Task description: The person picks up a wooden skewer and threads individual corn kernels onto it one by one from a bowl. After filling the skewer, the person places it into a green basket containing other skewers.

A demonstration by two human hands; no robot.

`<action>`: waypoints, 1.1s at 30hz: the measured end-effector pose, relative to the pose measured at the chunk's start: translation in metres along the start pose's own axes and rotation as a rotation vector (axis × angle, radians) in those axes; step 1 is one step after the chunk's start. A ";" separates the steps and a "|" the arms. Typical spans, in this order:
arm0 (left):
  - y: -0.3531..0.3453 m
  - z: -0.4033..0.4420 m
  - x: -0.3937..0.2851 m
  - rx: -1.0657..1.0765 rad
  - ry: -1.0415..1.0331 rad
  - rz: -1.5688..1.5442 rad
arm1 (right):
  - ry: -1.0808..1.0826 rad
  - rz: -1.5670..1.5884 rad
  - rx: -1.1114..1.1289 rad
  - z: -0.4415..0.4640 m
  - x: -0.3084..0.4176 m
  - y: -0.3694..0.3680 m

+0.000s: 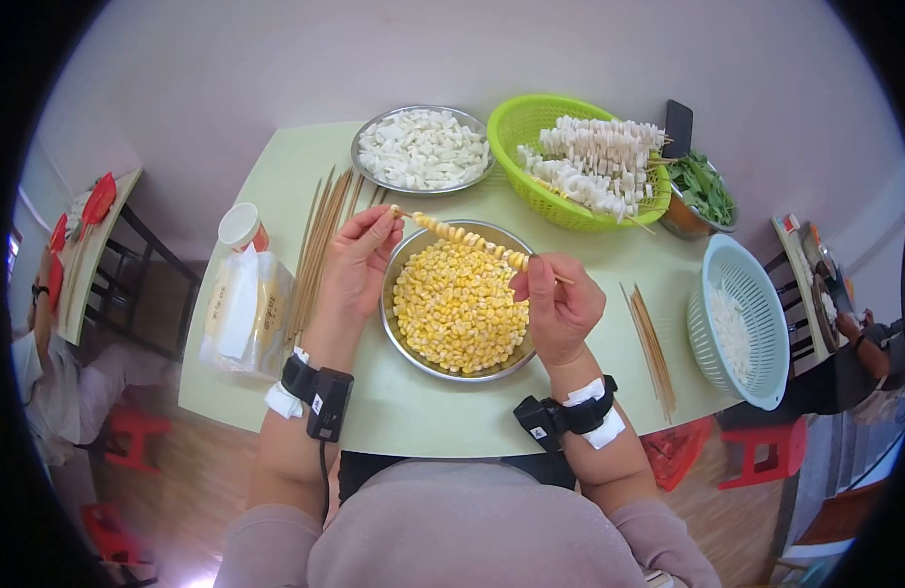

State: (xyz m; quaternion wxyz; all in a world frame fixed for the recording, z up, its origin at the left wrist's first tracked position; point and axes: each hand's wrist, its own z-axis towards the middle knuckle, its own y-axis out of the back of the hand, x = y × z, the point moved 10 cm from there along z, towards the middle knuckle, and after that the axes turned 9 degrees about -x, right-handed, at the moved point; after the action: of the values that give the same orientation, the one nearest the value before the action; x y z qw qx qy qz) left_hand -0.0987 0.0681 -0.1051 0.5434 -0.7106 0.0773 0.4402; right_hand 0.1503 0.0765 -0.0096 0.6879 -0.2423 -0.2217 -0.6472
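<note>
A wooden skewer threaded with yellow corn kernels [462, 236] spans the gap between my two hands, above a metal bowl of loose kernels [457, 309]. My left hand [366, 253] pinches the skewer's left end, where a kernel shows at the fingertips. My right hand [562, 302] grips the skewer near its other end, and the bare stick pokes out past the fingers. Bare skewers [323, 245] lie in a bundle to the left of my left hand. More bare skewers [651, 348] lie to the right of my right hand.
Behind the bowl are a plate of white pieces [423, 150] and a green basket [511, 147] holding loaded skewers. A phone [678, 127], leafy greens [702, 189] and a blue basket [712, 318] are at right. Tissues [244, 309] and a cup [243, 227] stand left. People sit at both sides.
</note>
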 end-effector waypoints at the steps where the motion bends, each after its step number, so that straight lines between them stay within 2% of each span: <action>1: 0.000 0.000 0.000 -0.002 0.001 -0.007 | -0.039 0.034 0.003 -0.001 -0.004 -0.001; 5: 0.001 0.001 -0.007 -0.013 -0.046 0.047 | -0.013 0.046 0.067 -0.002 -0.003 -0.012; 11: -0.005 -0.004 -0.005 0.016 -0.058 0.095 | -0.114 0.025 0.113 -0.008 -0.017 -0.020; 23: -0.012 -0.008 -0.010 0.010 -0.088 0.127 | -0.255 0.073 0.012 -0.004 -0.027 -0.011; 25: -0.015 -0.012 -0.010 0.001 -0.072 0.150 | -0.300 0.148 -0.128 0.006 -0.033 0.008; 28: -0.017 -0.012 -0.008 0.038 -0.107 0.330 | -0.316 0.110 -0.256 0.020 -0.040 0.030; 31: -0.027 -0.015 0.010 0.218 -0.206 0.943 | -0.375 0.222 -0.416 0.024 -0.056 0.048; 32: -0.028 -0.019 0.013 0.229 -0.191 0.947 | -0.398 0.257 -0.449 0.024 -0.062 0.051; 33: -0.036 -0.027 0.015 0.308 -0.292 1.146 | -0.417 0.292 -0.481 0.023 -0.066 0.054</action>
State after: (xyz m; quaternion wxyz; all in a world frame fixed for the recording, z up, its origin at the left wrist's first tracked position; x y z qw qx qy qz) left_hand -0.0538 0.0656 -0.0894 0.3215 -0.4014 0.4349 0.7391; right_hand 0.2001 0.1450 -0.0355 0.6365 -0.5536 -0.1618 -0.5121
